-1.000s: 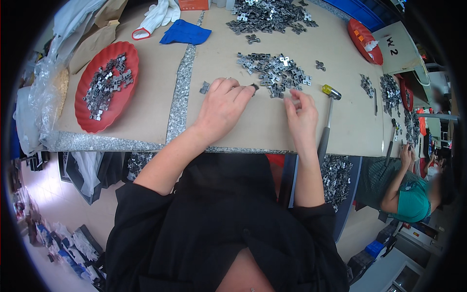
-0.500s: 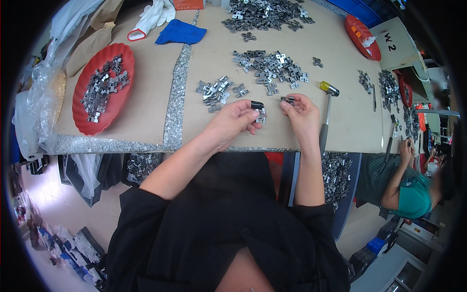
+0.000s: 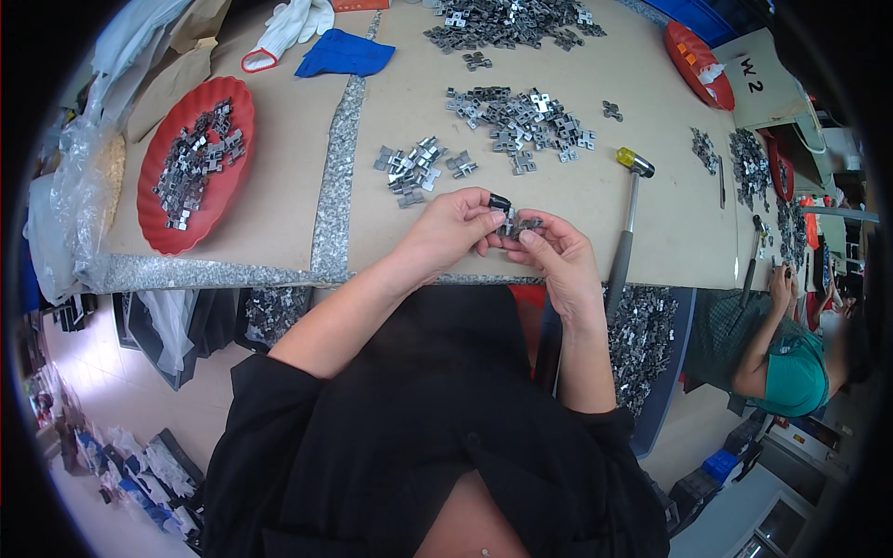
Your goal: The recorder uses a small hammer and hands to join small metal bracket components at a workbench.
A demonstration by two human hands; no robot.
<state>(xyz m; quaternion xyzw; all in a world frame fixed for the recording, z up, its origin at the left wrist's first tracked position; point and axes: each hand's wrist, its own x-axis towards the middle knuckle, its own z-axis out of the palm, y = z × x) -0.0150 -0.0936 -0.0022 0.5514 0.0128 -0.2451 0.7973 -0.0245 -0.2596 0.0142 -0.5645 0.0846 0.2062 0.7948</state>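
Near the table's front edge my two hands meet, each closed on a small metal part. My left hand [image 3: 463,223] pinches a silvery metal clip [image 3: 505,223]; a black cover is on its index fingertip. My right hand [image 3: 561,251] grips a darker metal clip [image 3: 527,226] against or right beside the first; whether they are joined I cannot tell. Just beyond lie a small group of shiny clips [image 3: 412,167] and a larger pile of clips [image 3: 521,121]. A hammer [image 3: 631,214] with a yellow-and-black head and dark grip lies to the right of my right hand.
A red scalloped tray [image 3: 242,139] of clips stands at left, near a blue cloth [image 3: 346,54] and white glove [image 3: 290,33]. A big heap of clips [image 3: 507,23] lies at the back. Another red tray [image 3: 684,60] is far right. A co-worker in green [image 3: 791,372] sits at right.
My right hand has moved left and slightly toward me, bringing its clip up to the one in my left hand. My left hand has barely moved.
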